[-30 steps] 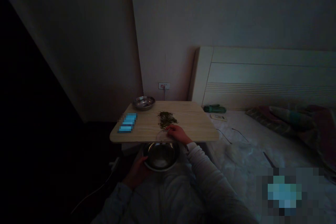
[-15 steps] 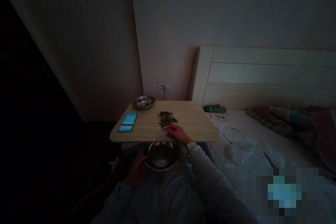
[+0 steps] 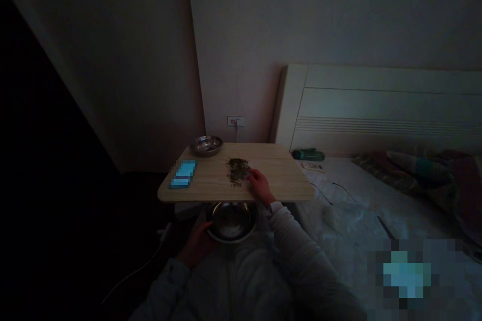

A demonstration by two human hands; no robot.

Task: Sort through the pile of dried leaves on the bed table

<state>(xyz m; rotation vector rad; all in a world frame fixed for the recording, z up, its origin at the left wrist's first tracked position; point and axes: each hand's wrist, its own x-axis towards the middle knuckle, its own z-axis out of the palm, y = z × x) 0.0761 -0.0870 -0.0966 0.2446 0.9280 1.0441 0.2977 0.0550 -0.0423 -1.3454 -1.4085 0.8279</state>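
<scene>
A round bowl of shiny metal (image 3: 231,238) sat just below the near edge of the pale, wood-grained tabletop (image 3: 280,175), its dark, smooth interior catching reflections; the left hand (image 3: 196,245) clasped its side, thumb over the rim. A shallower metal dish (image 3: 207,152) stood at the tabletop's far left corner, its contents too dim to tell. Small greenish-brown grains (image 3: 236,166) lay loosely scattered mid-table. At their right edge, the right hand (image 3: 261,186) pinched a clear piece (image 3: 246,176) of indistinct shape.
</scene>
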